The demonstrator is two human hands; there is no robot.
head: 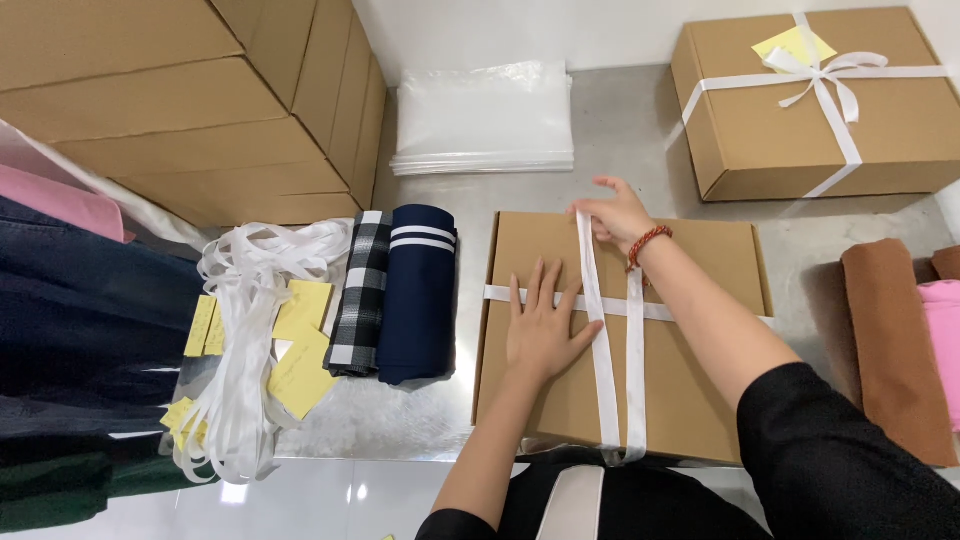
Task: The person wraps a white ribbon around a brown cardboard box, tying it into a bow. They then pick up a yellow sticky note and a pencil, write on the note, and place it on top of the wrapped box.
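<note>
A flat brown cardboard box [690, 400] lies in front of me on a grey metal table [620, 130]. White ribbon [598, 340] crosses its lid, one band sideways and two strands running front to back. My left hand [543, 325] lies flat on the lid, fingers spread, pressing where the bands cross. My right hand [612, 213], with a red bead bracelet on the wrist, pinches a ribbon strand at the box's far edge.
A finished box tied with a white bow [815, 100] and a yellow note stands at the back right. Clear plastic bags [485, 120] are stacked behind. Folded navy and checked cloth [400, 290], loose ribbons [245, 340], yellow notes and stacked cartons [180, 110] lie left; brown and pink cloth [895, 340] right.
</note>
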